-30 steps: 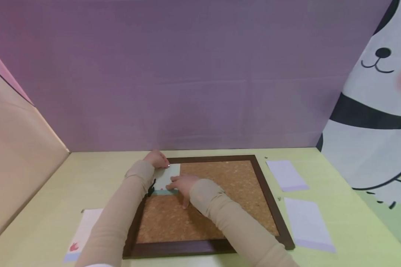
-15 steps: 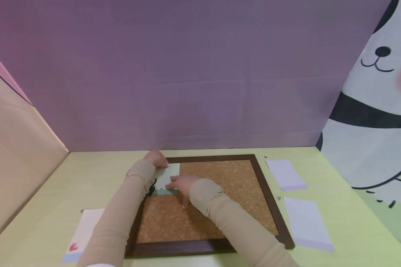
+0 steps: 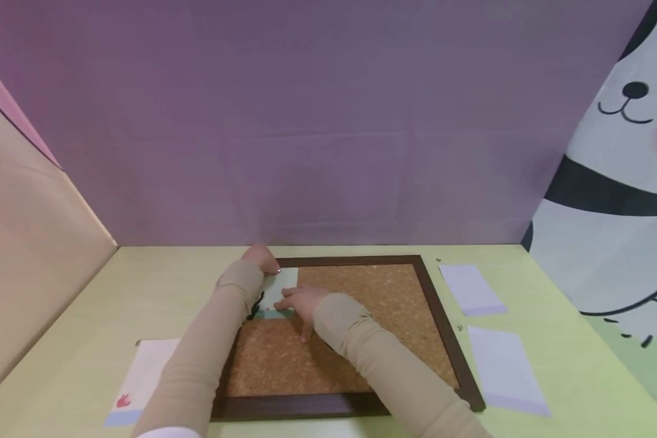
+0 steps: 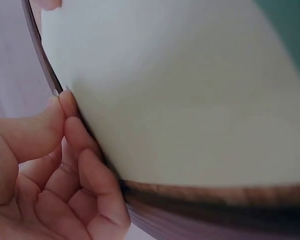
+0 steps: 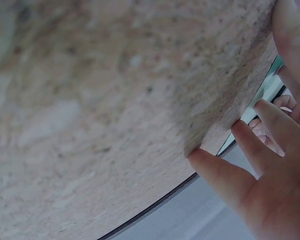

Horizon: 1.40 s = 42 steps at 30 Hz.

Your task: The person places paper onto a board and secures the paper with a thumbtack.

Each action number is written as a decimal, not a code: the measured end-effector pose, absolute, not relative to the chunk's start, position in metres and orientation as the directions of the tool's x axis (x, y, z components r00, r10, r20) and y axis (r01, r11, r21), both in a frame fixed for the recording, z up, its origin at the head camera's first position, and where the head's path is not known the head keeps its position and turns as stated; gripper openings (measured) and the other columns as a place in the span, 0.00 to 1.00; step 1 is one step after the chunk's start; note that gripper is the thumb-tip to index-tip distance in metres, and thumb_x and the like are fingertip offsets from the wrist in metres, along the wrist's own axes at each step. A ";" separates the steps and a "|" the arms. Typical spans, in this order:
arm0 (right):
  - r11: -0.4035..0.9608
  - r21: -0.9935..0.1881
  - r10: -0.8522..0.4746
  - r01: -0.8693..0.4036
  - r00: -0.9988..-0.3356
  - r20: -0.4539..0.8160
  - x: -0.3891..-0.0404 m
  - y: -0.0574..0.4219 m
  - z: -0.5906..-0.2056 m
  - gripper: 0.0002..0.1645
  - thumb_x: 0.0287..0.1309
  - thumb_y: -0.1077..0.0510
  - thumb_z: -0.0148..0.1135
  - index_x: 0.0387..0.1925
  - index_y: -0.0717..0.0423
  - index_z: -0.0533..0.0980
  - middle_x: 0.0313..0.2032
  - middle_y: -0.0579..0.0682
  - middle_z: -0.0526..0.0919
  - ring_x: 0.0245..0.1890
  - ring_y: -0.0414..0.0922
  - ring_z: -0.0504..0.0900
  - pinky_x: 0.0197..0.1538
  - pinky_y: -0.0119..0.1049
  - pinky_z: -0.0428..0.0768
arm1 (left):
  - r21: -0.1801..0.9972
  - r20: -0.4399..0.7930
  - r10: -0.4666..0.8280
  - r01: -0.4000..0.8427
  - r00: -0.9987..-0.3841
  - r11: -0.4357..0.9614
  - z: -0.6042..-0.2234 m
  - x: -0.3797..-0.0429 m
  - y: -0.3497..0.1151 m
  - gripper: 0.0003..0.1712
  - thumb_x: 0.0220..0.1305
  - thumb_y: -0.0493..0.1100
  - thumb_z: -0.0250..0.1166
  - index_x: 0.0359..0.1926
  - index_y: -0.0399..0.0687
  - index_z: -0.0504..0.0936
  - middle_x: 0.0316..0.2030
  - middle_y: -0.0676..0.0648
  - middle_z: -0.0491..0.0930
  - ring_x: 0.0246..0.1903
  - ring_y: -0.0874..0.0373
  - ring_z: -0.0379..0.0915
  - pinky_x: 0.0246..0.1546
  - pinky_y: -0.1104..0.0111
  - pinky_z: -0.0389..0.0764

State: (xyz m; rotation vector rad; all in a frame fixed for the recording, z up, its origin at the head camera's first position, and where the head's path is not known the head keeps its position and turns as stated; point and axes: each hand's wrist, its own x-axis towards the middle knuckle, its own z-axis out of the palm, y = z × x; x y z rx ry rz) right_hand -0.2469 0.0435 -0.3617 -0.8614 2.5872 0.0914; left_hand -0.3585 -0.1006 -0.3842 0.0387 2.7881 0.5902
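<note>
Left hand (image 3: 261, 260) pinches a pin (image 3: 278, 270) at the board's (image 3: 383, 292) ten o'clock; right hand (image 3: 306, 302), fingers spread, merely touches the card (image 3: 286, 278).

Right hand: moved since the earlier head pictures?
No. Judged against the cork board's dark frame in the head view, the right hand shows no visible shift in any direction.

Setting: screened tabletop work area; wider room type cannot be told. Components: pale yellow table (image 3: 82, 310), near; creased purple backdrop (image 3: 328, 128), far; cartoon panda print (image 3: 608, 258), right; beige-and-pink panel (image 3: 27, 225), dark-outlined, left.
</note>
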 end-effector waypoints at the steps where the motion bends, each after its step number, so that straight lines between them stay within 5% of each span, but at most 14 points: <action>1: 0.809 -0.070 -0.558 -0.583 -0.726 -0.402 -0.247 0.044 -0.361 0.50 0.43 0.55 0.75 0.69 0.38 0.61 0.72 0.45 0.55 0.72 0.49 0.53 0.70 0.39 0.60 | 0.404 -0.272 0.084 -0.035 -0.959 0.914 -0.384 -0.358 -0.099 0.13 0.52 0.40 0.67 0.34 0.32 0.82 0.40 0.38 0.80 0.34 0.51 0.72 0.37 0.66 0.78; 6: 0.812 -0.071 -0.556 -0.579 -0.732 -0.393 -0.248 0.047 -0.360 0.50 0.43 0.55 0.76 0.68 0.39 0.62 0.72 0.45 0.56 0.72 0.49 0.54 0.70 0.39 0.61 | 0.419 -0.234 0.099 -0.008 -0.967 0.908 -0.382 -0.356 -0.095 0.14 0.52 0.39 0.65 0.37 0.31 0.81 0.42 0.36 0.80 0.35 0.50 0.71 0.41 0.65 0.78; 9: 0.808 -0.077 -0.563 -0.584 -0.727 -0.393 -0.247 0.046 -0.359 0.50 0.43 0.56 0.76 0.68 0.39 0.62 0.72 0.45 0.56 0.72 0.49 0.55 0.70 0.38 0.61 | 0.434 -0.231 0.099 -0.011 -0.968 0.901 -0.382 -0.356 -0.097 0.06 0.50 0.37 0.65 0.26 0.36 0.79 0.31 0.41 0.79 0.26 0.54 0.67 0.28 0.69 0.73; 12: 0.807 -0.079 -0.564 -0.585 -0.723 -0.399 -0.246 0.044 -0.359 0.50 0.44 0.55 0.75 0.68 0.38 0.62 0.72 0.44 0.55 0.72 0.48 0.54 0.70 0.38 0.61 | 0.454 -0.267 0.100 -0.033 -0.958 0.890 -0.379 -0.354 -0.102 0.11 0.49 0.36 0.64 0.15 0.43 0.73 0.18 0.48 0.71 0.18 0.58 0.61 0.20 0.72 0.66; 20: 0.819 -0.081 -0.546 -0.568 -0.728 -0.415 -0.247 0.043 -0.358 0.49 0.45 0.54 0.74 0.69 0.37 0.61 0.73 0.43 0.53 0.73 0.47 0.52 0.70 0.38 0.61 | 0.490 -0.330 0.132 -0.050 -0.935 0.870 -0.372 -0.351 -0.107 0.23 0.60 0.45 0.63 0.09 0.50 0.71 0.05 0.59 0.60 0.11 0.66 0.59 0.19 0.76 0.64; 36: 0.827 -0.074 -0.532 -0.557 -0.734 -0.422 -0.244 0.044 -0.358 0.49 0.46 0.53 0.73 0.69 0.35 0.61 0.73 0.41 0.53 0.73 0.47 0.52 0.70 0.39 0.62 | 0.446 -0.256 0.080 -0.044 -0.963 0.894 -0.382 -0.348 -0.099 0.22 0.61 0.44 0.64 0.12 0.47 0.72 0.10 0.53 0.67 0.13 0.62 0.60 0.20 0.73 0.66; 42: 0.829 -0.083 -0.534 -0.553 -0.737 -0.414 -0.245 0.045 -0.360 0.49 0.45 0.53 0.74 0.69 0.35 0.61 0.73 0.42 0.53 0.73 0.47 0.52 0.70 0.39 0.61 | 0.370 -0.182 0.111 0.037 -0.977 0.928 -0.382 -0.345 -0.096 0.15 0.59 0.43 0.63 0.34 0.31 0.80 0.36 0.37 0.82 0.35 0.48 0.77 0.43 0.61 0.80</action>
